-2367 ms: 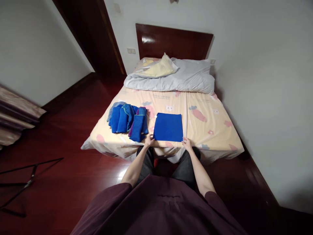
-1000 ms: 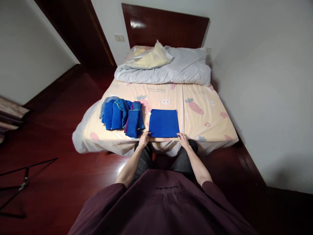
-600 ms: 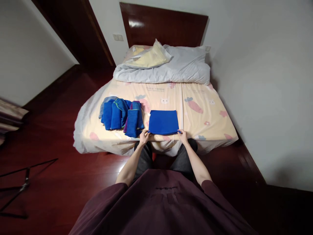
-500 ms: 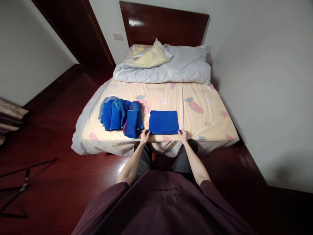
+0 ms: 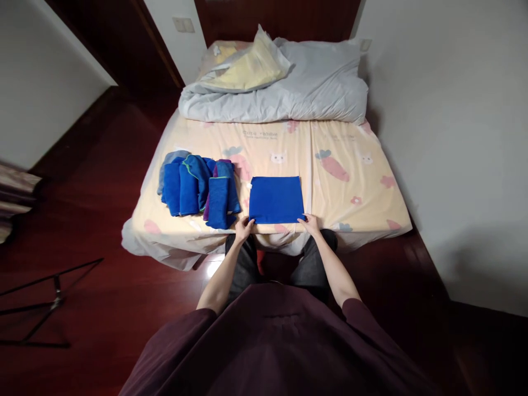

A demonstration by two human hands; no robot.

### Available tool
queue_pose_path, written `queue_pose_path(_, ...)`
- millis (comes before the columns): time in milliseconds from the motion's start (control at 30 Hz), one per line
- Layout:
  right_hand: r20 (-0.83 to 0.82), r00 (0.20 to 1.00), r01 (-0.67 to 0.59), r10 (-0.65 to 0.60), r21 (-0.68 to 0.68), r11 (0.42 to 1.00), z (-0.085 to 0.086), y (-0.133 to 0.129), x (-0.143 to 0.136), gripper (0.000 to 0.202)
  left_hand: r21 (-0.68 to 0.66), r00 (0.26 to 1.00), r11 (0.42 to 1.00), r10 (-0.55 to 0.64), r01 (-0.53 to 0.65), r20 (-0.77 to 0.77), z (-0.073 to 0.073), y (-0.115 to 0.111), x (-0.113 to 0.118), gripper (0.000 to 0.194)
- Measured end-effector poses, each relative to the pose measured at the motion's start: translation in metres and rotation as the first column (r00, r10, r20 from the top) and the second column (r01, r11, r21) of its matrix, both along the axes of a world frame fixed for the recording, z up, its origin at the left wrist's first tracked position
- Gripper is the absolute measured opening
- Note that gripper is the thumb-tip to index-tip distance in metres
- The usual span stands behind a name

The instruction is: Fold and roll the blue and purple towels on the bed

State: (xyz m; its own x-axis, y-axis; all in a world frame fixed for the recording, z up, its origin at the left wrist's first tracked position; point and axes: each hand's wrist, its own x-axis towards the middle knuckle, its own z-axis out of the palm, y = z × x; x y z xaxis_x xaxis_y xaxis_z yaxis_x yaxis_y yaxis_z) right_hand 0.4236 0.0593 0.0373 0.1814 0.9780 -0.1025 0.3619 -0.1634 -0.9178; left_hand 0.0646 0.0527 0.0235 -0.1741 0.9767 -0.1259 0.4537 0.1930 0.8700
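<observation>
A blue cloth lies flat as a rectangle near the front edge of the bed. Its near left corner is pinched by my left hand. At the near right corner, my right hand has its thumb and fingers on the cloth's edge. Just left of my left hand, a folded blue cloth with a green edge rests at the side of a pile of blue cloths, with some purple showing.
The bed has a carrot-patterned sheet. A rolled grey quilt and a pale yellow pillow lie at its far end. A black metal stand is on the floor at left.
The near edge of the blue cloth, slightly raised before, now lies flat. Both hands remain at its near corners. The whole view has shifted, with the bed looking nearer.
</observation>
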Motion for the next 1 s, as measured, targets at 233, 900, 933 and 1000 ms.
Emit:
queue_pose_path(233, 0.057, 0.997, 0.05, -0.052, 0.022, 0.998, 0.006, -0.002, 0.0, 0.042, 0.039, 0.99, 0.996, 0.083, -0.08, -0.111, 0.005, 0.0, 0.007, 0.033)
queue_pose_path(900, 0.174, 0.984, 0.044, -0.041, -0.008, 0.999, 0.013, 0.0, 0.005, 0.054, -0.089, 0.973, 0.991, 0.076, -0.097, -0.217, 0.006, -0.003, -0.007, 0.027)
queue_pose_path(933, 0.17, 0.985, 0.037, -0.035, -0.009, 0.999, 0.013, 0.001, 0.005, 0.054, -0.095, 0.973, 0.991, 0.076, -0.099, -0.218, 0.005, -0.002, -0.007, 0.026)
queue_pose_path(1000, 0.162, 0.986, 0.027, -0.026, -0.006, 1.0, 0.011, 0.0, 0.006, 0.054, -0.106, 0.972, 0.989, 0.079, -0.104, -0.222, 0.004, 0.0, -0.007, 0.026)
